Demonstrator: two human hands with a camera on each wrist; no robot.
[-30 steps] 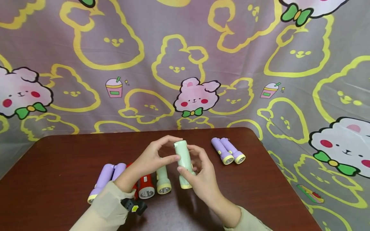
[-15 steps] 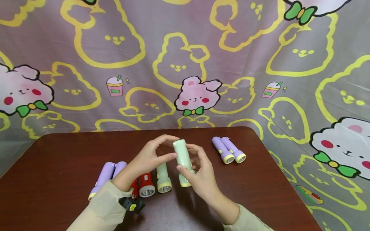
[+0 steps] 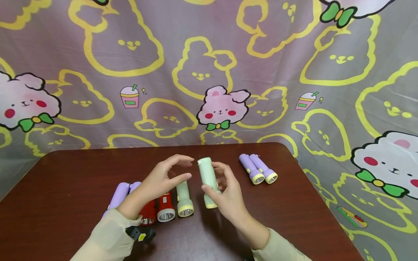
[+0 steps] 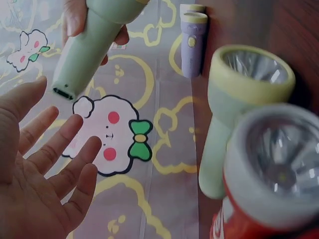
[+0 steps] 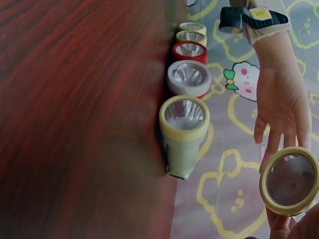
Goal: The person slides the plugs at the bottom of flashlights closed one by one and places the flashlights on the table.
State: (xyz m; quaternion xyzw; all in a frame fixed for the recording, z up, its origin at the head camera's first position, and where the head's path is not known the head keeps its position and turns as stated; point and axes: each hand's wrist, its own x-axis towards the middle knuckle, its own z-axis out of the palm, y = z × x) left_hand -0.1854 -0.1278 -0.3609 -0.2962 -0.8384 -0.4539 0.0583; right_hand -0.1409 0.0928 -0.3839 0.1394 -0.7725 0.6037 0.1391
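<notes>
My right hand (image 3: 228,192) grips a pale green flashlight (image 3: 207,174) above the table, its yellow-rimmed lens end pointing down. In the left wrist view the tail of this flashlight (image 4: 82,59) shows a small dark slot. Just left of it my left hand (image 3: 163,177) is held with fingers spread, apart from the flashlight; its palm (image 4: 45,184) holds nothing. Below lies a second pale green flashlight (image 3: 184,199), beside a red flashlight (image 3: 166,208) with a white rim. Another red flashlight (image 3: 148,212) is partly hidden by my left forearm.
Two purple flashlights (image 3: 256,169) lie side by side at the back right of the brown table (image 3: 277,217). More purple flashlights (image 3: 119,195) lie at the left, partly behind my left sleeve. A patterned curtain (image 3: 147,72) hangs behind the table.
My left hand has drawn away to the left from the tail of the pale green flashlight. The right hand still holds it, shifted very slightly to the right.
</notes>
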